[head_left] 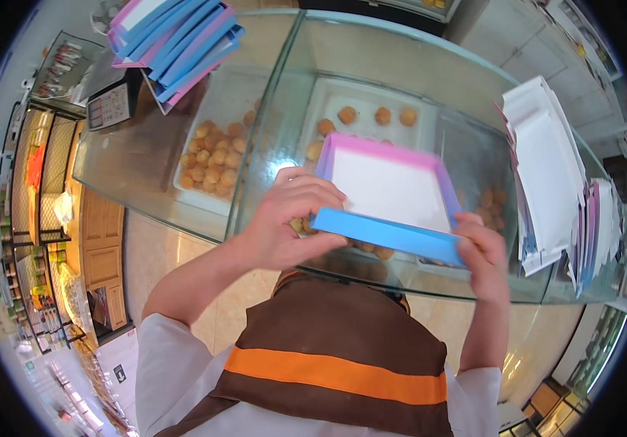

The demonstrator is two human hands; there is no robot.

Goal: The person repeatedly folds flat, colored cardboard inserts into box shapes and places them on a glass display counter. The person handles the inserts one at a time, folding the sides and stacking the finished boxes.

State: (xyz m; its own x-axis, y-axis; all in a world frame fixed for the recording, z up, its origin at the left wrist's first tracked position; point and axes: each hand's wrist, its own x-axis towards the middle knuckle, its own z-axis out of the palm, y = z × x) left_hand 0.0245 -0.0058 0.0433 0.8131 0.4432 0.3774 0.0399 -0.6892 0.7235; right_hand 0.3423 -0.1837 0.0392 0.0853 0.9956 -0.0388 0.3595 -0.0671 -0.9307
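A shallow cardboard box (393, 237), white inside with pink, purple and blue walls, is held tilted above the glass counter. At its near left corner my left hand (288, 222) grips it, the thumb against the blue near wall and the fingers over the left side. My right hand (482, 251) has hold of the near right corner, its fingers curled round the edge. Nothing lies in the box. Under it, partly hidden, a white tray (424, 138) holds round golden-brown pastries (346, 115) behind the glass.
Blue and pink boxes (175, 44) are stacked at the far left, near a black device with a keypad (109, 106). More pastries (215, 156) fill a tray to the left. White flattened or nested boxes (546, 167) stand at the right on the glass counter (157, 215).
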